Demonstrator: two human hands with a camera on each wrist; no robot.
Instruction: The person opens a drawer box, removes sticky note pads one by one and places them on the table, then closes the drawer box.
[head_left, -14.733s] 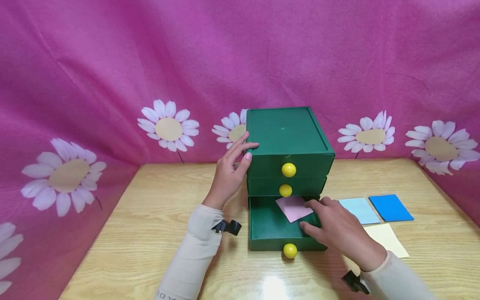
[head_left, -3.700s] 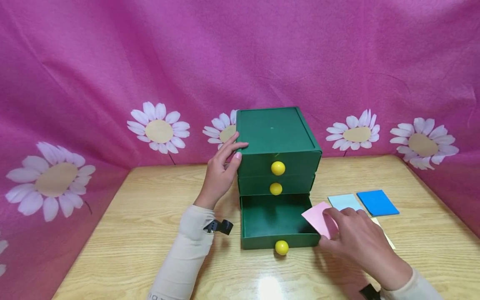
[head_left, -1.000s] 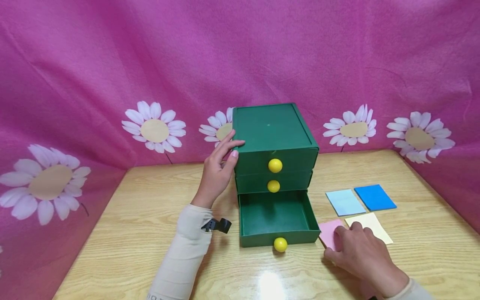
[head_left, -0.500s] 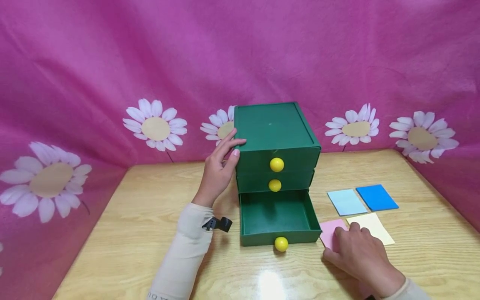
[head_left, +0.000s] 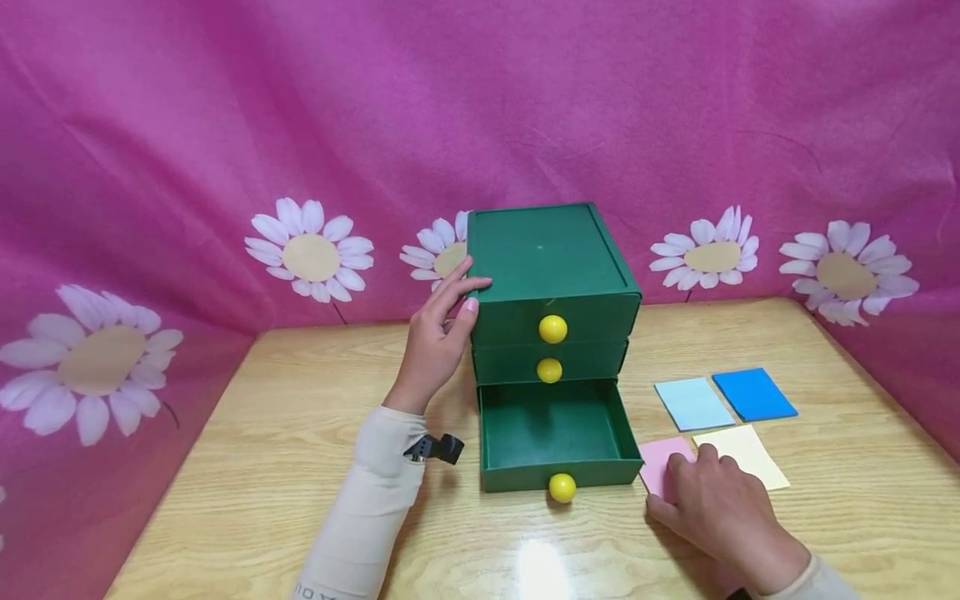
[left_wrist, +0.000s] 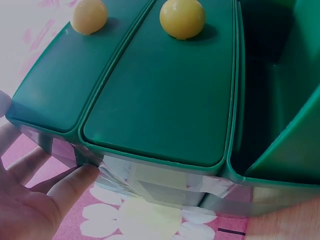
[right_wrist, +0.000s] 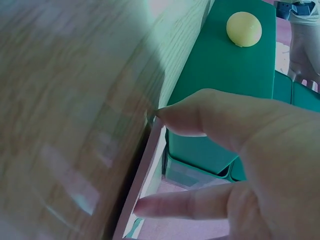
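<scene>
A green cabinet [head_left: 555,250] with three drawers and yellow knobs stands on the table. Its bottom drawer [head_left: 551,429] is pulled out, with nothing seen inside. My left hand [head_left: 435,346] rests on the cabinet's upper left side, fingers spread, fingertips over the top edge. Just right of the open drawer, a pink sticky note pad [head_left: 660,464] lies on the table, partly covered by my right hand [head_left: 723,508]. Thumb and fingers of that hand pinch the pad at its edges; the right wrist view shows the pad's edge [right_wrist: 145,170] between thumb and finger.
Light blue [head_left: 693,403], blue [head_left: 754,394] and pale yellow [head_left: 746,454] sticky note pads lie to the right of the cabinet. The yellow one is close to my right hand. A pink cloth [head_left: 480,108] with daisies hangs behind and beside the wooden table [head_left: 315,400].
The pink pad was in the bottom drawer; my right hand lifted it out and brought it down on the table beside the other pads. My left hand stayed on the cabinet.
</scene>
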